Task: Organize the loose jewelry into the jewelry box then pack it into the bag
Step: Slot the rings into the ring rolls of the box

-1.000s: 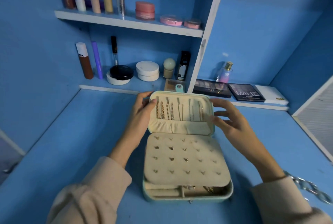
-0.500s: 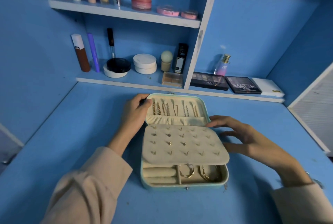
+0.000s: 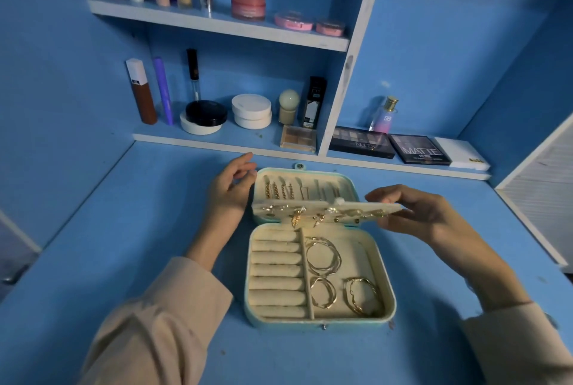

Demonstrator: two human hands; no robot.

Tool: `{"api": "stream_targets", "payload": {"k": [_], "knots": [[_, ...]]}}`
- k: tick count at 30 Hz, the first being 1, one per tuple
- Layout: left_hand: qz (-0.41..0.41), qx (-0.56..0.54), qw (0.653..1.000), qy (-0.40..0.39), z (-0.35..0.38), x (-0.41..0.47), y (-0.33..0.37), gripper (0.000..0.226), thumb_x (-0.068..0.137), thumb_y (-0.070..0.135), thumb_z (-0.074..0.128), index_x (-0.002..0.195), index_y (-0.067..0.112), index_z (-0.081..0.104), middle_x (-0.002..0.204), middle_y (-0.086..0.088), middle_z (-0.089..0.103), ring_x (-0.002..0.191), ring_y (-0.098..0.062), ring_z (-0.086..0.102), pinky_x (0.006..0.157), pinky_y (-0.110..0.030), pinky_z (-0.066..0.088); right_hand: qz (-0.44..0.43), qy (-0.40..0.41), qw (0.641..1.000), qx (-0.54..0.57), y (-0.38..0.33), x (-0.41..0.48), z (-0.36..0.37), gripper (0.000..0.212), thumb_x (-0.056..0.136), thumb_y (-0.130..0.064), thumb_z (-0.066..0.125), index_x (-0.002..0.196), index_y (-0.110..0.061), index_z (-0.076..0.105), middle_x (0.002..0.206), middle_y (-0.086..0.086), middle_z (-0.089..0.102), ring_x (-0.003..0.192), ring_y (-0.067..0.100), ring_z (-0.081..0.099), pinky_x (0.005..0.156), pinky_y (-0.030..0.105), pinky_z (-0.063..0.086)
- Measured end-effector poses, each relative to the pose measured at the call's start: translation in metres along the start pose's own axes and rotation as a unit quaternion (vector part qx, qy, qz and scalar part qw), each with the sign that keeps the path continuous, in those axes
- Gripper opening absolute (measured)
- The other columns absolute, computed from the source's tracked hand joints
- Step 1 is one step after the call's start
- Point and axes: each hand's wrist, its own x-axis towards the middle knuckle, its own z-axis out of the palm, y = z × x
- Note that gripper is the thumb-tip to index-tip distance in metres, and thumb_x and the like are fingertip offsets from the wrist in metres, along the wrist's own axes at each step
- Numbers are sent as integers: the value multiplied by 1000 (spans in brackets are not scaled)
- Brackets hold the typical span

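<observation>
Jewelry box [image 3: 319, 323] open | right hand [image 3: 418, 217] pinches earring panel [image 3: 341, 209] | palettes [image 3: 361, 143] behind

Pale teal jewelry box [image 3: 319, 324] with cream lining, gold hoops [image 3: 322, 256], blue desk [image 3: 124, 229], beige sleeves [image 3: 148, 332]

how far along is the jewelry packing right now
Mostly sorted: hoops lie in the box, chains hang in its lid, earrings sit on the panel. In hand: the right hand pinches the panel's edge, holding it raised over the hoops; the left hand is open beside the lid. Left: lower the panel, close the box, pack it; no bag is in view.
</observation>
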Motion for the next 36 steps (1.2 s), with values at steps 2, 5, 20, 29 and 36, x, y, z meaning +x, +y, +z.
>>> {"api": "stream_targets", "payload": {"k": [2, 5, 20, 29, 36], "knots": [[1, -19, 1000, -1, -2, -2, 0, 28, 86, 21, 57, 113, 24, 60, 107, 3, 64, 105, -14, 58, 97, -29, 43, -4, 13, 1000, 8, -2, 4, 2, 28, 70, -17, 68, 92, 1, 64, 102, 6, 69, 92, 23, 65, 84, 23, 50], [12, -52, 998, 39, -3, -3, 3, 23, 92, 5, 52, 99, 23, 65, 99, 5, 67, 98, -11, 61, 94, -28, 45, 2, 44, 999, 28, -1, 11, 5, 28, 71, -17, 69, 91, 2, 64, 97, 13, 69, 89, 20, 65, 88, 29, 48], [60, -9, 998, 20, -4, -8, 6, 29, 88, 8, 61, 94, 35, 68, 102, 8, 70, 97, -5, 63, 84, -18, 46, 53, 192, 980, 10, 28, 37, 30, 3, 81, -13, 70, 78, -14, 69, 73, 3, 66, 68, 11, 55, 70, 27, 45], [34, 84, 996, 7, -4, -2, -5, 28, 86, 6, 65, 113, 12, 68, 107, 6, 67, 101, -6, 62, 87, -18, 44, 58, 223, 973, 5, 34, 34, 37, 6, 79, -19, 73, 82, -13, 73, 78, 3, 72, 81, 28, 65, 79, 38, 53], [18, 118, 993, -5, -7, -1, -7, 41, 85, 11, 67, 124, 23, 62, 103, 11, 69, 102, -9, 63, 99, -37, 47, 45, 238, 970, 8, 38, 36, 38, 16, 77, -16, 75, 88, -17, 65, 75, 8, 64, 72, 18, 58, 73, 36, 51]]}}
